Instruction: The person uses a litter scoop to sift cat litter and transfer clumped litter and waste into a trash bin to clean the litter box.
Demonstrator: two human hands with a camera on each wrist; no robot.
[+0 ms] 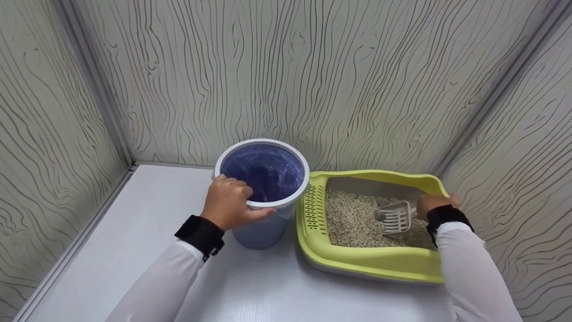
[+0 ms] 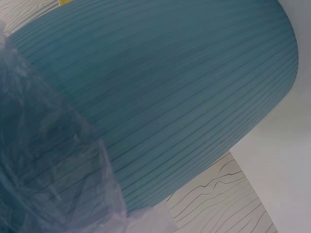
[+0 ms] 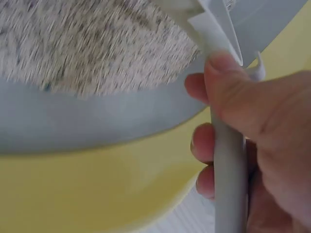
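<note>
My left hand point(image 1: 232, 203) grips the white rim of a blue trash bin point(image 1: 259, 235), fingers over the edge and thumb outside. A thin translucent plastic liner point(image 2: 58, 160) hangs over the bin's ribbed outer wall in the left wrist view. My right hand point(image 3: 262, 121) holds the handle of a pale slotted litter scoop point(image 1: 397, 218). The scoop is over the litter point(image 1: 353, 221) inside a yellow-green litter box point(image 1: 371, 261). A greyish clump point(image 1: 380, 215) lies at the scoop's front left edge; whether it sits inside the scoop I cannot tell.
The bin and the litter box stand side by side on a white table point(image 1: 170, 201), close together. Wood-grain patterned panels point(image 1: 286, 80) rise behind and on both sides. A perforated ledge point(image 1: 315, 208) forms the box's left end, beside the bin.
</note>
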